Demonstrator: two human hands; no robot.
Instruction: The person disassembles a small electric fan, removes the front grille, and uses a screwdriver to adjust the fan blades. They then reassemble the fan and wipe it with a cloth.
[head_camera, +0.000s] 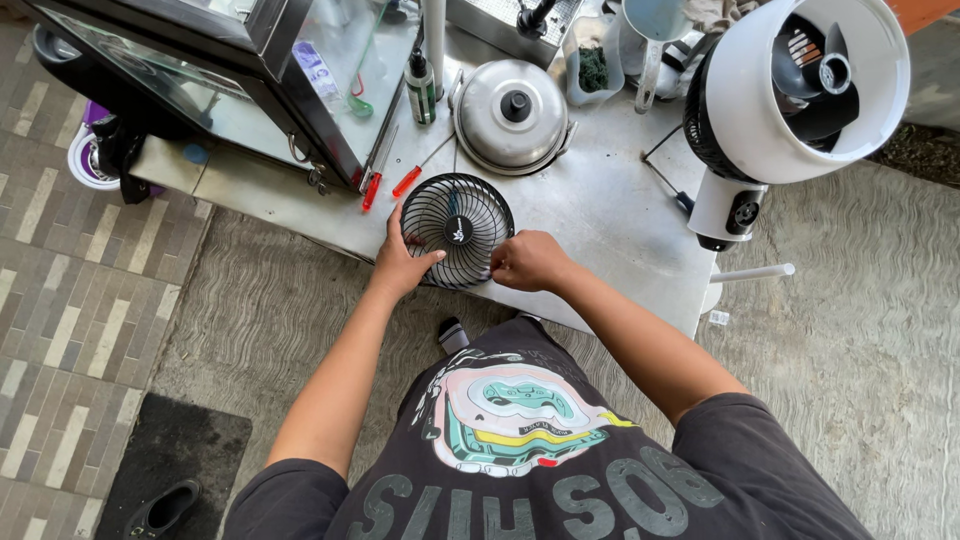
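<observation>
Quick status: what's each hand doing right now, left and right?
Left hand: closed on the left rim of the black fan grille.
Right hand: fingers curled shut, gripping the grille's right edge.

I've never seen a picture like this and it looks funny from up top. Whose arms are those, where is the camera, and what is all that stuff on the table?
The camera sits on a person's head and looks down, so you see their own two arms and dark printed shirt from above. There is no machine doing the work, just bare hands.

Both hands hold a round black fan grille at the edge of a metal table. The left hand has its grip on the grille's left rim, and the right hand pinches its right rim.

On the table lie two red-handled screwdrivers, a small dark bottle and a round metal pot lid with a black knob. At the right stands a white fan with its front cover off, so the blades show. A glass display case stands at the left.
</observation>
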